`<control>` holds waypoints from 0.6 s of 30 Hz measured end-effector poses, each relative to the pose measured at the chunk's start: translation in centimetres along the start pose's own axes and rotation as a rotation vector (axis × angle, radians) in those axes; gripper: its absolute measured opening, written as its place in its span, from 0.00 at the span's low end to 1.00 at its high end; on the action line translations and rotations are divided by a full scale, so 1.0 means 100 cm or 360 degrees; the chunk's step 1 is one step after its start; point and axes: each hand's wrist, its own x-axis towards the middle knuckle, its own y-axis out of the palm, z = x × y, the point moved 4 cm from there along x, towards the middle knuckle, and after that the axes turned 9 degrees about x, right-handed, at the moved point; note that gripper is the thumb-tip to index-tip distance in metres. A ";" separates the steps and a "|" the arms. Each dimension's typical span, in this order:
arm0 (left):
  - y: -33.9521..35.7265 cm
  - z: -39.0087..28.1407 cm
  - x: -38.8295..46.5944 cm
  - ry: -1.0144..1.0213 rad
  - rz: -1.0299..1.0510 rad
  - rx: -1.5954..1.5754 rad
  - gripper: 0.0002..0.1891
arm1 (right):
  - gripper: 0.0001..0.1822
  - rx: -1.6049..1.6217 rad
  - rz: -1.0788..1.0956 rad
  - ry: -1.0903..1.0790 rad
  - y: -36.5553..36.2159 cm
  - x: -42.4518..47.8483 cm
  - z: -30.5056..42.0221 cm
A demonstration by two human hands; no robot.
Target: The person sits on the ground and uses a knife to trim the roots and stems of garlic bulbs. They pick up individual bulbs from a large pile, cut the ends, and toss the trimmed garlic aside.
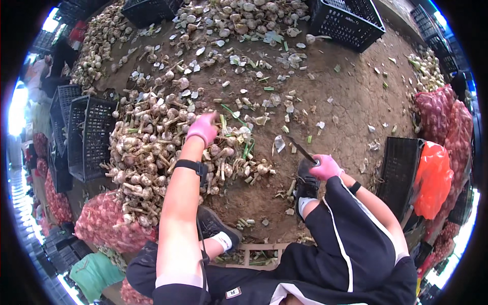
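Observation:
My left hand [203, 129], in a pink glove, is over the right side of a heap of garlic bulbs [152, 141]. Its fingers are blurred and point away from me, so whether they hold a bulb is unclear. Green garlic stalks [223, 122] and papery skins lie just right of those fingers. Above my right knee, my pink-gloved right hand [326, 167] grips a knife [301, 148]. The dark blade points up and to the left, over bare soil and apart from the heap.
Black plastic crates stand at the left [91, 137], far right [349, 23] and near right [400, 175], the last beside an orange plastic bag [432, 179]. Red mesh sacks [110, 221] flank me. More garlic [244, 17] lies ahead; cut stems litter the dirt floor [343, 103].

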 end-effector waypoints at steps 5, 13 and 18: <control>0.059 0.016 -0.026 -0.0638 0.0135 0.0404 0.36 | 0.17 -0.0232 -0.0060 -0.0002 -0.010 -0.012 -0.009; 0.067 0.074 -0.052 -0.0277 -0.0739 -0.1222 0.22 | 0.16 -0.0207 -0.0039 -0.0149 -0.002 -0.004 0.011; 0.043 -0.061 -0.098 -0.0121 -0.0025 -0.2677 0.14 | 0.22 -0.0225 -0.0041 -0.0016 -0.016 -0.007 0.018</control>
